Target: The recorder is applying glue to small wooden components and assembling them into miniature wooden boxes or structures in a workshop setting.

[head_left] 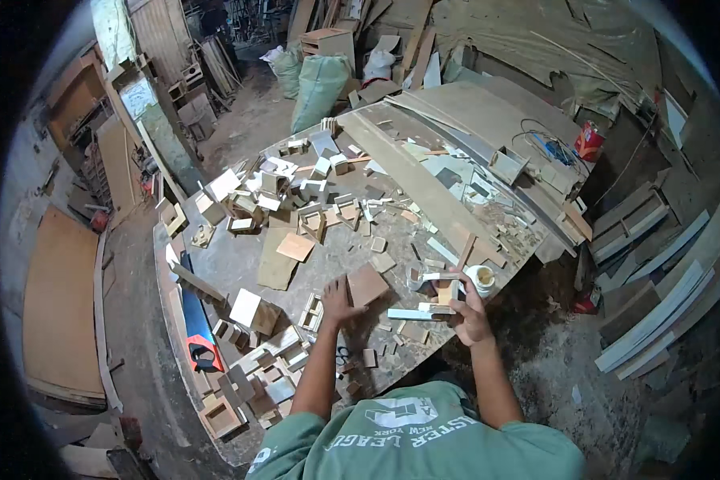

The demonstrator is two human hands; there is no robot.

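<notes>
My left hand (338,304) lies on the worktable with its fingers stretched out, its thumb against the edge of a flat reddish-brown wooden piece (368,285). My right hand (470,318) is closed around a small open wooden frame (442,293) with pale edges, held near the table's front right edge. Just beyond that hand stands an open white jar (482,278). A thin brown stick (466,251) is close to the jar. A pale strip of wood (410,314) lies left of my right hand.
Small wooden boxes (256,310) and offcuts crowd the left side of the worktable (344,250). A handsaw (202,349) with a red and black handle lies at the left edge. A long board (408,178) crosses the far right part. Green sacks (318,90) stand behind.
</notes>
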